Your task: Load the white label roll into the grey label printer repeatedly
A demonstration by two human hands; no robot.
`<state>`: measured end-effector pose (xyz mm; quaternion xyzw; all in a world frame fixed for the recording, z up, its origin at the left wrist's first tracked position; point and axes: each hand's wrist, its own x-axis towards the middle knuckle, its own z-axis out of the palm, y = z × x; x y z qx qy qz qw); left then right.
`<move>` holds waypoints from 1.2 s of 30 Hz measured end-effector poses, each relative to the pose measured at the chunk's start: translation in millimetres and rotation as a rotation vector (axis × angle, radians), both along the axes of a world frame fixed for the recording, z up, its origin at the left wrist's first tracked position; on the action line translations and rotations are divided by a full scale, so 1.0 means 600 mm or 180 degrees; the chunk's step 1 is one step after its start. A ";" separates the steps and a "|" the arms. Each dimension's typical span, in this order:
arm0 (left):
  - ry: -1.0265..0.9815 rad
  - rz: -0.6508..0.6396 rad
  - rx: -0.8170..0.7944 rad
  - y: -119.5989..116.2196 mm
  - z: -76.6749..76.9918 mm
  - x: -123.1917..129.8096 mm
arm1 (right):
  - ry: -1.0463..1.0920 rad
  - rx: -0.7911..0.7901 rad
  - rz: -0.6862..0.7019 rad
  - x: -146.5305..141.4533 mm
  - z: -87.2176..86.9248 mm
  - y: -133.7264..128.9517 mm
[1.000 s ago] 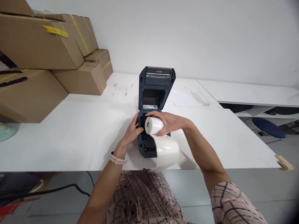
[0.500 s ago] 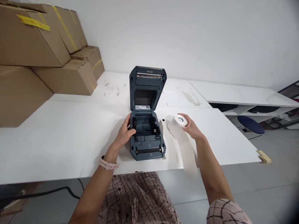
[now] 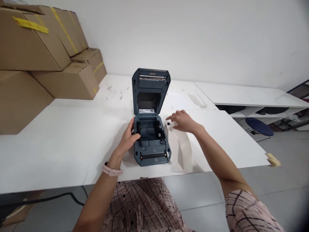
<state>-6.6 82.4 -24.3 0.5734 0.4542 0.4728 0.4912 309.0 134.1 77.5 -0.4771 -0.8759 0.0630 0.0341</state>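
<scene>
I'd hold the rigid-looking printer (image 3: 147, 147) by its side, where my left hand (image 3: 127, 138) clasps; right of it, my right hand (image 3: 184, 122) spreads by limp paper (image 3: 185, 150).

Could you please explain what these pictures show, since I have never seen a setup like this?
There is no robot here: a person works with bare hands, seen by one camera worn on the head, looking forward and down. On the white table stands a dark printer, its lid open and no roll in its bay. The left hand holds the printer's side. The right hand is at a small white roll beside the printer; whether it grips it is unclear. Pale paper lies near it. Cardboard boxes are stacked at the left.
</scene>
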 end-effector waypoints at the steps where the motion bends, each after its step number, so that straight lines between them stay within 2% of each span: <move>1: -0.0009 -0.0017 0.0004 0.000 0.000 0.001 | -0.0376 0.0108 0.0047 -0.017 -0.004 0.005; 4: -0.0025 -0.0061 -0.0001 -0.001 0.002 0.003 | -0.0787 0.0094 0.0137 -0.049 -0.016 0.014; 7: -0.0018 -0.0019 -0.0062 -0.002 0.004 0.004 | -0.0520 -0.0253 0.0210 -0.051 -0.015 0.012; 10: -0.0010 0.0009 -0.0086 -0.002 0.002 0.003 | 0.0262 -0.0548 0.0202 -0.027 0.003 -0.002; 13: 0.0000 -0.0026 -0.0070 -0.001 -0.001 0.001 | 0.1449 -0.0813 0.0219 -0.003 0.030 -0.025; 15: 0.0011 -0.0032 -0.0065 0.000 -0.001 0.001 | 0.2112 -0.1130 0.0416 -0.003 0.046 -0.041; 17: -0.0004 -0.0023 -0.0067 0.000 0.001 0.003 | 0.2260 -0.1390 0.0621 -0.022 0.056 -0.053; 19: -0.0029 -0.0007 -0.0097 0.000 0.005 0.005 | 0.1837 -0.1287 0.0646 -0.056 0.060 -0.059; 22: -0.0003 -0.0017 -0.0170 -0.001 0.013 0.006 | 0.0766 -0.0744 0.0631 -0.116 0.057 -0.057; 27: 0.0029 -0.0047 -0.0188 -0.002 0.014 0.005 | -0.0525 -0.0099 0.0970 -0.178 0.031 -0.038; 32: -0.0031 -0.0041 -0.0134 0.000 0.007 0.004 | -0.0845 0.0038 0.1141 -0.193 0.004 -0.042; 36: -0.0052 0.0015 -0.0165 -0.005 0.016 0.007 | -0.0637 0.0377 0.0994 -0.172 0.012 -0.090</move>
